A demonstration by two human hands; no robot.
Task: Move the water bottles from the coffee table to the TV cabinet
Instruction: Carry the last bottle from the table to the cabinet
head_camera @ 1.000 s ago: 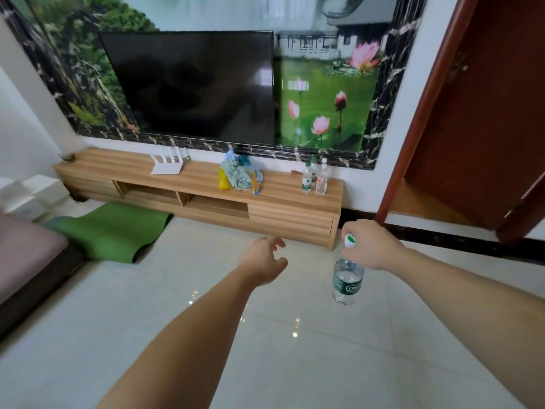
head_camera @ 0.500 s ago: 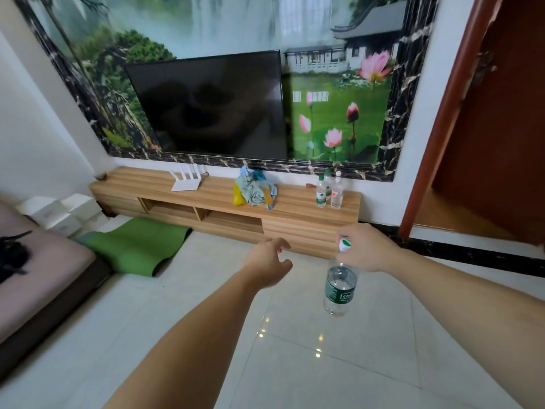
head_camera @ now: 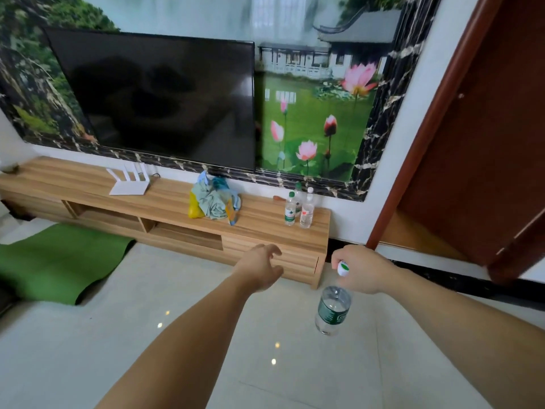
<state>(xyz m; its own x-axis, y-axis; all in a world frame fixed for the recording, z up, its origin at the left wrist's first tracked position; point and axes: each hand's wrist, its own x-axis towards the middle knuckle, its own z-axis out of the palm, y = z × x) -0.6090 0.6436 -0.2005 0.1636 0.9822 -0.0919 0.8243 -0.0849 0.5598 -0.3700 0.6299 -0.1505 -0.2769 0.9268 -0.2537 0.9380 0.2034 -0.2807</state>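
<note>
My right hand [head_camera: 361, 268] grips a clear water bottle [head_camera: 333, 309] with a green label by its white cap, and the bottle hangs down over the floor tiles. My left hand [head_camera: 261, 268] is stretched forward with its fingers apart and holds nothing. Ahead stands the long wooden TV cabinet [head_camera: 265, 231]. On its right end stand a green-label bottle [head_camera: 290, 208], a red-label bottle [head_camera: 307, 212] and a third bottle [head_camera: 298, 199] half hidden behind them. The coffee table is out of view.
A black TV [head_camera: 159, 95] hangs on the wall above the cabinet. A white router [head_camera: 128, 183] and a bundle of cloth and bags [head_camera: 213, 200] sit on the cabinet top. A green mat [head_camera: 56, 261] lies on the floor at left. A dark red door [head_camera: 483, 143] stands at right.
I have come closer to the cabinet, which now looks larger. My right hand still carries the bottle, and the left hand stays open in front.
</note>
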